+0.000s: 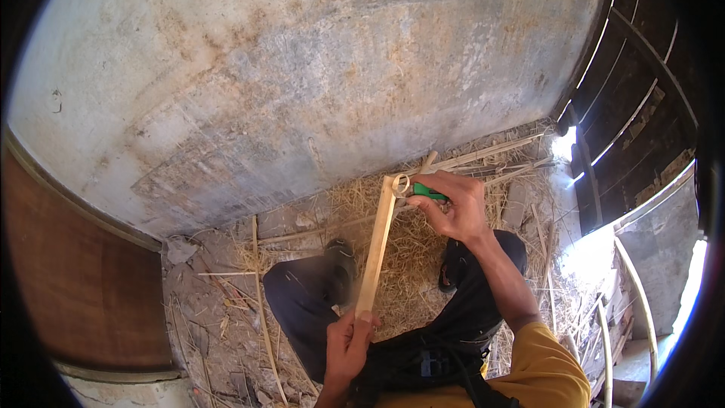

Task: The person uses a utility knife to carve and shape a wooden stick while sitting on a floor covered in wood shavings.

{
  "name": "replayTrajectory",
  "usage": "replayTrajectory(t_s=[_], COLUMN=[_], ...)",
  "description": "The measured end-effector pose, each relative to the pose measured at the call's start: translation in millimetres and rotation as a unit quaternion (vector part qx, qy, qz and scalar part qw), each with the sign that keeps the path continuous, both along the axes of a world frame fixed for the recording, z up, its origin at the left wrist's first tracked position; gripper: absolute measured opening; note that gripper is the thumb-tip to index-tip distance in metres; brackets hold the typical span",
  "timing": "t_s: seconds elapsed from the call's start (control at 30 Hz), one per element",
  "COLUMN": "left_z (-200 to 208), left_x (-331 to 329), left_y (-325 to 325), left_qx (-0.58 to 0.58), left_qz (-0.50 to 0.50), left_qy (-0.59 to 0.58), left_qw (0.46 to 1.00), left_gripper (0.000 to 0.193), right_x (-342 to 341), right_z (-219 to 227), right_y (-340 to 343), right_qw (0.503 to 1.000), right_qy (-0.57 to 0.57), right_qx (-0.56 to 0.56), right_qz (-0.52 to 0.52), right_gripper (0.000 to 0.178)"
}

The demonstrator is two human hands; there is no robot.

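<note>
A long, flat, pale bamboo strip [374, 253] slants up between my knees. My left hand [347, 349] is closed on its lower end, thumb lying along the strip. Near the upper end, my right hand [459, 204] grips a green-handled knife [429, 193], with the fingers wrapped round the handle. A thin curled shaving [401, 185] loops at the strip's edge, right where the knife meets it. The blade itself is mostly hidden behind the curl and my fingers.
Fine shavings [404, 272] cover the ground between my feet. Bamboo poles [483, 154] lie along the foot of a stained concrete wall [317, 98]. A brown wooden panel [83, 272] stands at left; a dark slatted wall [634, 91] rises at right, with curved poles [638, 295] below.
</note>
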State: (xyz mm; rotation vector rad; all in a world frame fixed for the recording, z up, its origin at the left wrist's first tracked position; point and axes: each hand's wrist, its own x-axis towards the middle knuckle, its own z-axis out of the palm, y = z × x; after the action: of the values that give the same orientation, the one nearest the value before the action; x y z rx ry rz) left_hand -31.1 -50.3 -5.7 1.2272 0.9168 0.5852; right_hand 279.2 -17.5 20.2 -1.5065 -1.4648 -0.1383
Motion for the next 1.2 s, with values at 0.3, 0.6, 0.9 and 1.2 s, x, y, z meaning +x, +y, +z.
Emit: replayTrajectory(t_s=[0.3,0.6,0.9,1.2], left_z=[0,5,8,-3], left_x=[-4,-9,-44,-33], left_y=[2,2,-5,15], left_qx=[0.001,-0.027,-0.093,-0.102], left_qz=[-0.002,-0.002,-0.097,-0.014], left_qy=[0.004,0.005,0.047,0.012], left_qw=[1.000,1.000,0.990,0.995], left_gripper=[0.030,0.029,0.028,0.028], right_x=[0,-2,84,12], right_z=[-1,0,16,0], right_y=[1,3,1,8], right_qw=[1.000,1.000,0.961,0.923], right_qy=[0.002,-0.016,0.112,0.345], right_qx=[-0.011,-0.008,-0.075,-0.097], right_qz=[-0.003,0.004,-0.242,0.141], right_gripper=[0.028,0.028,0.038,0.033])
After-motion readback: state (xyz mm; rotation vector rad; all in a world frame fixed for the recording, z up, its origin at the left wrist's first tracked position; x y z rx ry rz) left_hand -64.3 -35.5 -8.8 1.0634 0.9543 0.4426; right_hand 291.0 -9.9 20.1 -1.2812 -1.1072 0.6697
